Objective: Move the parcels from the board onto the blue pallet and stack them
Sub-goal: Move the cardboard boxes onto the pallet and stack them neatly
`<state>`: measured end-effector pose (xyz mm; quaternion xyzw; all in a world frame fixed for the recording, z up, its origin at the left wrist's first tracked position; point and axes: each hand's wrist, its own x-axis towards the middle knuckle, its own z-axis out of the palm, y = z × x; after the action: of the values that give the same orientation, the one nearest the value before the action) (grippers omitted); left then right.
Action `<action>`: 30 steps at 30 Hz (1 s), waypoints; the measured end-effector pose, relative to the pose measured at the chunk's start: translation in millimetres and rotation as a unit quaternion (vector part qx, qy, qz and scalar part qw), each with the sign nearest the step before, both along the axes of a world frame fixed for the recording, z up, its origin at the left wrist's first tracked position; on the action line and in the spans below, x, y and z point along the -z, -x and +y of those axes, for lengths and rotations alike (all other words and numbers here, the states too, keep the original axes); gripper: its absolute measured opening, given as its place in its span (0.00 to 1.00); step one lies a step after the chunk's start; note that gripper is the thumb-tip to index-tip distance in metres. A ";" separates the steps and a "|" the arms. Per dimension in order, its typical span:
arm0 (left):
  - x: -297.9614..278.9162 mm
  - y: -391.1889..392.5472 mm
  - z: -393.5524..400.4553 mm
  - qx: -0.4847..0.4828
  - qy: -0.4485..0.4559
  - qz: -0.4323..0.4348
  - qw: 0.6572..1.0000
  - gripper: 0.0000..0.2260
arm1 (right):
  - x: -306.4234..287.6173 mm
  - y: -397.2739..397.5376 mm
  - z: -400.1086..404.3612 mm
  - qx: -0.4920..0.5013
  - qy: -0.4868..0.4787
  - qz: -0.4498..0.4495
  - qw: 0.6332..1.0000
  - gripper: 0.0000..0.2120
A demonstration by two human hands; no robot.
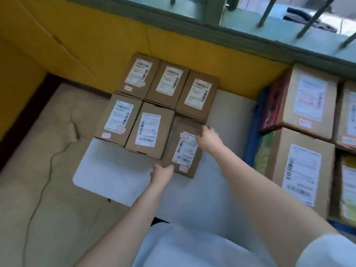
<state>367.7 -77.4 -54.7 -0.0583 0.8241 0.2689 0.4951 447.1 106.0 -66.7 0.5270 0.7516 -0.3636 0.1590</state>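
Note:
Several brown cardboard parcels with white labels stand in two rows on a white board (pixel 107 176) on the floor. The near right parcel (pixel 183 149) sits lower and slightly askew. My left hand (pixel 163 173) grips its near left corner. My right hand (pixel 209 138) holds its far right edge, fingers curled over the top. At the right, larger labelled parcels (pixel 300 166) are stacked on the blue pallet (pixel 252 141), of which only the edge shows.
A yellow wall (pixel 115 41) runs right behind the parcels, with a green window frame (pixel 212 26) above it. Cracked beige floor (pixel 44 189) lies to the left. My light clothing (pixel 192 247) fills the bottom of the view.

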 end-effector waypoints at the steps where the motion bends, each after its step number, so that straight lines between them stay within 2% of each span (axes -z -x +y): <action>1: 5.7 4.4 -0.3 -0.043 -0.012 -0.034 0.998 0.28 | 5.1 3.5 1.3 -0.001 0.003 -0.015 1.000 0.26; 5: 17.3 20.6 2.4 -0.146 -0.077 -0.166 0.972 0.15 | 15.2 14.2 0.3 0.023 0.020 -0.048 0.998 0.26; 8: 10.2 30.8 0.9 -0.148 -0.099 -0.207 0.962 0.06 | 11.1 16.4 -3.4 0.074 0.010 -0.057 0.996 0.24; 10: 0.5 34.6 -2.7 -0.119 -0.085 -0.195 0.970 0.07 | -4.3 15.7 -6.5 0.115 0.012 -0.045 0.992 0.23; 13: -20.6 32.6 -6.7 -0.073 -0.072 -0.173 0.980 0.15 | -46.3 8.8 -12.2 0.147 0.010 0.007 0.989 0.24; 15: -37.9 25.9 -5.3 -0.056 -0.114 -0.160 0.979 0.15 | -82.4 -4.5 -14.9 0.168 -0.032 0.059 0.984 0.24; 17: -59.6 14.4 1.5 -0.038 -0.193 -0.151 0.969 0.14 | -119.2 -27.2 -12.6 0.193 -0.085 0.120 0.970 0.25; 20: -98.6 -13.7 19.5 0.018 -0.297 -0.155 0.942 0.14 | -171.3 -75.7 -4.8 0.233 -0.155 0.188 0.941 0.26; 24: -146.6 -76.3 47.5 0.077 -0.362 -0.176 0.912 0.11 | -217.8 -155.0 -16.6 0.285 -0.193 0.307 0.887 0.26; 27: -169.6 -134.3 64.9 0.179 -0.367 -0.180 0.895 0.16 | -217.9 -222.7 -33.7 0.331 -0.239 0.315 0.857 0.25; 30: -181.0 -194.6 75.7 0.282 -0.336 -0.141 0.887 0.20 | -211.9 -297.2 -38.9 0.418 -0.215 0.322 0.822 0.22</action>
<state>562.3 -1.7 126.3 0.3094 0.5876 0.3680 0.6508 744.3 67.1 145.1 0.6643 0.5272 -0.3732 -0.3760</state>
